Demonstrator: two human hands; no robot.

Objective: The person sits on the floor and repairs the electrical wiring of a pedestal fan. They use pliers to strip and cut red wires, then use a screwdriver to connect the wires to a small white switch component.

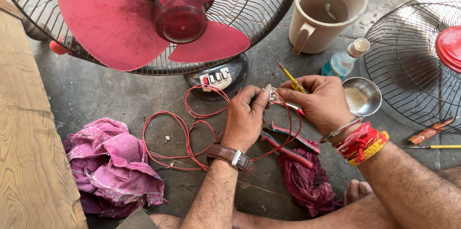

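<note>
My left hand pinches a small red and white electrical part between thumb and fingers. My right hand touches the same part from the right and grips a thin yellow screwdriver that points up and left. A long red wire loops over the floor from the part toward the fan's base. Red-handled pliers lie on the floor just beneath both hands. The pink-bladed fan with its wire cage stands right beyond my hands.
A pink cloth lies at the left beside a wooden board. A dark red cloth rests under the pliers. A beige jug, a small bottle, a steel bowl, a loose fan grille and two more tools sit at the right.
</note>
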